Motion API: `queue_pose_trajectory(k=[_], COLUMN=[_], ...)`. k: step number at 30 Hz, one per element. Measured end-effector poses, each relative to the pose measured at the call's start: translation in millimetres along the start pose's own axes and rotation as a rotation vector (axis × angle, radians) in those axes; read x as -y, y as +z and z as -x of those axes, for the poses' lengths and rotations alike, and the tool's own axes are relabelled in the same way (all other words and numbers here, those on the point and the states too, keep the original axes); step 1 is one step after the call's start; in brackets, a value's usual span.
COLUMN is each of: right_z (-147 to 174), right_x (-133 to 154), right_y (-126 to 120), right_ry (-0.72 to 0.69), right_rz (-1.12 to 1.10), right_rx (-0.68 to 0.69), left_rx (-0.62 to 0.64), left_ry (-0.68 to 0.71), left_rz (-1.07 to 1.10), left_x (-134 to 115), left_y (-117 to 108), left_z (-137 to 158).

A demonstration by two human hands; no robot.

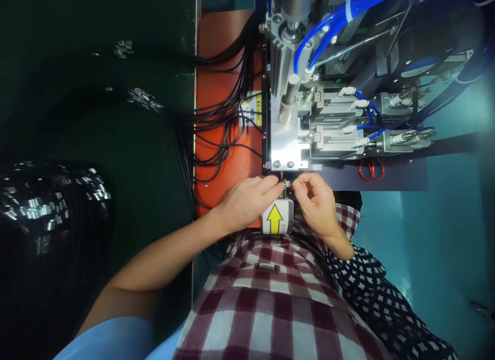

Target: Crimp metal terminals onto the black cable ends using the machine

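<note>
Both hands meet at the front edge of a metal machine (286,143). My left hand (251,200) is closed, its fingertips at a small shiny metal connector (287,183). Close on the other side, my right hand (319,202) pinches thin red and blue wires (293,185) at the connector's end. The fingers partly cover both pieces, so how they join cannot be made out. Just below the fingertips sits a white plate with a yellow arrow (275,218).
Black cables (228,117) run across the orange-red surface (232,195) at left. Bundles of metal-ended cables (54,200) lie on the dark green table (147,133). Red-handled scissors (372,170) rest right of the machine. Blue air tubes (320,37) arch above.
</note>
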State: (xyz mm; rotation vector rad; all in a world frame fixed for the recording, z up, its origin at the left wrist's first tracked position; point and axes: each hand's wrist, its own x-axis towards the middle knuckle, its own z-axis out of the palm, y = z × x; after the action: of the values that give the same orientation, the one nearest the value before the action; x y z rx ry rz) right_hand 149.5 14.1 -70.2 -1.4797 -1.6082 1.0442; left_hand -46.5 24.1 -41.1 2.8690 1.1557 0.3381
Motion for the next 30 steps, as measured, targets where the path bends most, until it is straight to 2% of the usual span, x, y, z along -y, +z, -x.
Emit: queue_pose_trajectory(k=[6,10,16,21,30], right_z=[-0.8,-1.3,-3.3,-3.8,-2.0], right_x=[-4.7,-1.9,9.2,10.8,-3.2], right_y=[-0.5,-3.3,0.9,1.6,3.1], right_ry=[0.025,0.07,0.065,-0.006,0.06], right_rz=[0.031,0.084,-0.02,0.022,-0.107], right_rx=[0.005,-0.049,-0.072,-0.05,-0.027], left_rx=[0.016,0.014,0.001,0.009,0.056], left_ry=[-0.003,-0.003,-0.008,-0.008,-0.019], left_rz=[0.012,0.016,0.006,0.012,0.018], left_x=[0.1,0.0,-0.2,-0.2,-0.2], left_y=[0.5,0.5,1.1,1.3,-0.8], left_z=[0.6,0.4,0.7,1.0,0.5])
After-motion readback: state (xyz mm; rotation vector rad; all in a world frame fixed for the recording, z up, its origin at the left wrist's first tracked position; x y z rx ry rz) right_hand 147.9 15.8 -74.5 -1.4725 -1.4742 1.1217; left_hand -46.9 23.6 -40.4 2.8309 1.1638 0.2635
